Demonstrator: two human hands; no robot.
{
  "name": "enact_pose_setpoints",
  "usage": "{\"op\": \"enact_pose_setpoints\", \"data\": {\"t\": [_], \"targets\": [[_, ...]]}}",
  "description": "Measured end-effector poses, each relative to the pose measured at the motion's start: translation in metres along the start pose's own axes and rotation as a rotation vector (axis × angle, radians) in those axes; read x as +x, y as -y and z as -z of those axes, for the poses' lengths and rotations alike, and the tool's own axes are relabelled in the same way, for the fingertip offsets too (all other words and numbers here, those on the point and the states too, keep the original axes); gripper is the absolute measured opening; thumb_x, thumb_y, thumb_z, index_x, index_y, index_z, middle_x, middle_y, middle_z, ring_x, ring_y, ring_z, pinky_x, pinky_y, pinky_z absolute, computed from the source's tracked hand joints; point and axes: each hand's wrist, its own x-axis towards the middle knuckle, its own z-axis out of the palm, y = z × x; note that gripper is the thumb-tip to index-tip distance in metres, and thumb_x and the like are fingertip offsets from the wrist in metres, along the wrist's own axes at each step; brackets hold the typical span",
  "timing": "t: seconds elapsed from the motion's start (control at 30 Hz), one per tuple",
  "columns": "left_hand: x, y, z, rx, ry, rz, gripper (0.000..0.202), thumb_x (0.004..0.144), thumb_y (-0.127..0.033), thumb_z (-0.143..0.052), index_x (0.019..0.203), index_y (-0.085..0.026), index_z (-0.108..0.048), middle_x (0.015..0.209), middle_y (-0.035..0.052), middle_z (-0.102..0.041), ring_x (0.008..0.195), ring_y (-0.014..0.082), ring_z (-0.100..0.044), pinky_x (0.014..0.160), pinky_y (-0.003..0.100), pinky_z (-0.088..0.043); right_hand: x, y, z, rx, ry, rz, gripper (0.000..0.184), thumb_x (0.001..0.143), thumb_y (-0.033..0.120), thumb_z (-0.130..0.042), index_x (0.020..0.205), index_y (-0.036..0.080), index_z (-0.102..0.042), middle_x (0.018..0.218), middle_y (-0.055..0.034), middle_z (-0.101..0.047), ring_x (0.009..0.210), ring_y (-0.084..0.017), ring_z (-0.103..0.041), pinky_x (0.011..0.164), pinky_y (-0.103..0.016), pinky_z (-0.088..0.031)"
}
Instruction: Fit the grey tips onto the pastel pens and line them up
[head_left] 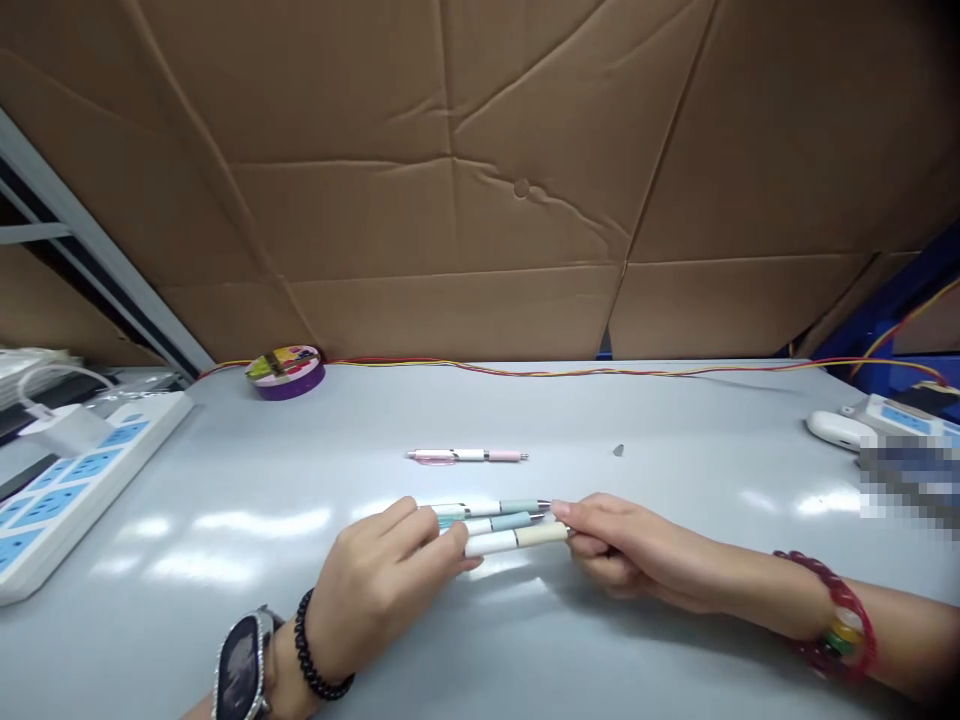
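My left hand (pixel 382 580) and my right hand (pixel 615 545) meet over a small bunch of three pens (pixel 502 522) lying side by side on the grey table (pixel 225 520). The left fingers are closed on the pens' left ends. The right fingers pinch the right end of the nearest pen, a white and cream one (pixel 517 539). The other two have teal and blue-grey grips. A pink and white pen (pixel 466 455) lies alone farther back, apart from both hands. I wear a watch and a black bead band on the left wrist, a red chain bracelet on the right.
A white and blue power strip (pixel 67 480) lies at the left edge. A purple tape roll (pixel 286 371) sits at the back left. Red and yellow wires (pixel 600 372) run along the cardboard wall. A small grey pen tip (pixel 619 450) lies mid-right. White devices (pixel 844 430) sit far right.
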Motion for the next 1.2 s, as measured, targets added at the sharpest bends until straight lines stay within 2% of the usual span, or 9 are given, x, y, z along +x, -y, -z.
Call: {"op": "enact_pose_setpoints", "data": {"t": [0.07,0.17,0.27,0.33,0.43,0.63,0.83,1.07,1.2], "targets": [[0.0,0.0,0.0,-0.068,0.073,0.112,0.02,0.092,-0.03,-0.04,0.091,-0.018,-0.056,0.066,0.0007,-0.05,0.056,0.0132,-0.045,0.049,0.022,-0.034,-0.002,0.001,0.001,-0.353,-0.156,0.201,0.044,0.092,0.05,-0.028,0.06,0.02,-0.027,0.054,0.0058,-0.024,0.047,-0.009,-0.019,0.044,-0.023,-0.02],[0.0,0.0,0.0,-0.229,0.213,0.27,0.03,0.095,-0.032,-0.028,0.094,-0.02,-0.056,0.073,0.0009,-0.05,0.059,0.0123,-0.049,0.052,0.021,-0.037,-0.002,-0.004,0.005,-0.97,-0.348,0.617,0.038,0.094,0.043,-0.027,0.064,0.02,-0.034,0.057,0.0033,-0.035,0.05,-0.011,-0.027,0.048,-0.025,-0.023],[-0.001,0.001,0.0,-0.325,0.258,0.312,0.033,0.095,-0.03,-0.027,0.081,-0.018,-0.054,0.072,0.0004,-0.047,0.057,0.0111,-0.047,0.052,0.021,-0.037,0.002,-0.012,0.01,-1.328,-0.396,0.902,0.037,0.095,0.036,-0.024,0.064,0.021,-0.035,0.056,0.0018,-0.039,0.048,-0.012,-0.027,0.046,-0.026,-0.02],[-0.002,0.002,-0.001,-0.345,0.237,0.312,0.031,0.094,-0.031,-0.029,0.079,-0.018,-0.053,0.075,0.0011,-0.046,0.059,0.0114,-0.047,0.053,0.021,-0.038,0.004,-0.015,0.01,-1.312,-0.351,0.869,0.037,0.096,0.034,-0.021,0.064,0.021,-0.033,0.054,0.0023,-0.038,0.048,-0.012,-0.027,0.046,-0.026,-0.022],[-0.004,0.003,-0.001,-0.362,0.195,0.312,0.026,0.094,-0.03,-0.033,0.085,-0.018,-0.054,0.079,0.0023,-0.046,0.063,0.0117,-0.047,0.056,0.022,-0.04,0.002,-0.012,0.003,-1.098,-0.259,0.683,0.038,0.096,0.036,-0.022,0.063,0.02,-0.032,0.053,0.0044,-0.032,0.046,-0.01,-0.025,0.046,-0.024,-0.024],[-0.006,0.0,0.001,-0.32,0.074,0.263,0.024,0.094,-0.03,-0.036,0.086,-0.018,-0.056,0.076,0.0021,-0.045,0.059,0.01,-0.045,0.053,0.021,-0.04,-0.012,0.005,-0.01,-0.836,-0.272,0.387,0.045,0.093,0.047,-0.026,0.058,0.019,-0.034,0.053,0.0032,-0.032,0.05,-0.01,-0.033,0.047,-0.021,-0.031],[-0.007,0.002,-0.001,-0.213,0.005,0.182,0.014,0.092,-0.023,-0.043,0.09,-0.018,-0.056,0.078,0.0016,-0.043,0.056,0.0084,-0.042,0.051,0.02,-0.038,-0.011,0.003,-0.008,-0.759,-0.241,0.32,0.045,0.092,0.049,-0.029,0.061,0.017,-0.039,0.057,0.002,-0.034,0.056,-0.01,-0.036,0.046,-0.02,-0.03],[-0.008,0.002,-0.001,-0.147,0.022,0.159,0.013,0.091,-0.023,-0.044,0.089,-0.018,-0.056,0.078,0.0018,-0.044,0.055,0.0084,-0.04,0.049,0.02,-0.036,-0.007,-0.002,-0.005,-0.717,-0.229,0.295,0.041,0.093,0.045,-0.03,0.065,0.017,-0.041,0.059,0.0025,-0.034,0.056,-0.01,-0.034,0.048,-0.02,-0.03],[-0.007,0.002,0.0,-0.138,0.032,0.164,0.017,0.092,-0.024,-0.043,0.087,-0.017,-0.057,0.078,0.0021,-0.045,0.055,0.0085,-0.04,0.049,0.02,-0.035,-0.005,-0.002,-0.005,-0.752,-0.155,0.284,0.04,0.094,0.042,-0.03,0.063,0.018,-0.037,0.057,0.0039,-0.029,0.053,-0.009,-0.029,0.047,-0.02,-0.027]]}}
